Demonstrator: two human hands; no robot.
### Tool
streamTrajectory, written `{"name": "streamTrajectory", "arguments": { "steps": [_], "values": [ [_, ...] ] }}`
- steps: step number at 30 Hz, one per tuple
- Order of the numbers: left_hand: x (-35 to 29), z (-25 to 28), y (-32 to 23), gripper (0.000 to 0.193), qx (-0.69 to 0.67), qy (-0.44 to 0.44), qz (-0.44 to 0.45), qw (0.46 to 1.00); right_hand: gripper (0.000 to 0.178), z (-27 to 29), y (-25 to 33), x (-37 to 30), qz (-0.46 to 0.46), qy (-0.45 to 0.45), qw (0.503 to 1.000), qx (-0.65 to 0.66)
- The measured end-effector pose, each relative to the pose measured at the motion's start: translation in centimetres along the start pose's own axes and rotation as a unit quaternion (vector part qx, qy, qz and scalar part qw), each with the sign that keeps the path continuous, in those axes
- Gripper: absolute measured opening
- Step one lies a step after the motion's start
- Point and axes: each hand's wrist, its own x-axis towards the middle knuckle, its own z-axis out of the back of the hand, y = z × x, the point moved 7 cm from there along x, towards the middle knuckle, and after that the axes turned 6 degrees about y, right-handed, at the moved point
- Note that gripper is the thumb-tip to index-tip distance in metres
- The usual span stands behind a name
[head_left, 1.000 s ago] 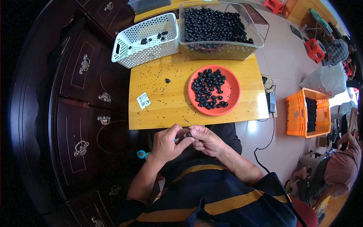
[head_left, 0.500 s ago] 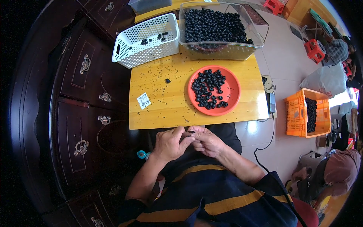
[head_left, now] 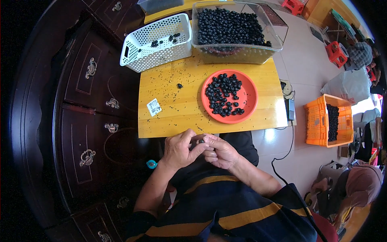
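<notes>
Just off the near edge of the table, my two hands meet over my lap. Between their fingertips shows a small black piece [head_left: 201,141], largely covered by the fingers. My left hand [head_left: 177,150] pinches it from the left with thumb and forefinger. From the other side, the thumb and bent fingers of my right hand [head_left: 221,152] close against it. Beyond them stands an orange-red round plate [head_left: 250,95] holding many small black ring-shaped parts [head_left: 226,84]. One loose black part [head_left: 179,86] lies on the yellow wooden table [head_left: 177,117].
A white perforated basket [head_left: 161,56] with several black parts stands at the back left. Beside it, a clear plastic bin [head_left: 238,57] is heaped with them. A white label [head_left: 154,107] and black crumbs lie on the table. An orange crate [head_left: 316,125] sits on the floor, right.
My fingers have shifted slightly around the black piece, which now shows as a smaller dark spot. The left forefinger has risen a little. The plate and containers remain in place.
</notes>
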Motion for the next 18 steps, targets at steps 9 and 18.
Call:
{"name": "streamTrajectory", "arguments": {
  "steps": [9, 18],
  "values": [
    [0.1, 0.0, -0.4, 0.038, 0.034, 0.014, -0.014, 0.999, 0.012, 0.5, 0.3, 0.0, -0.002, -0.018, 0.999, -0.028],
    [-0.2, 0.5, -0.5, 0.023, -0.053, -0.024, -0.02, 0.998, 0.019, 0.4, 2.5, 0.0, 0.011, -0.053, 0.981, -0.187]
  ]
}}
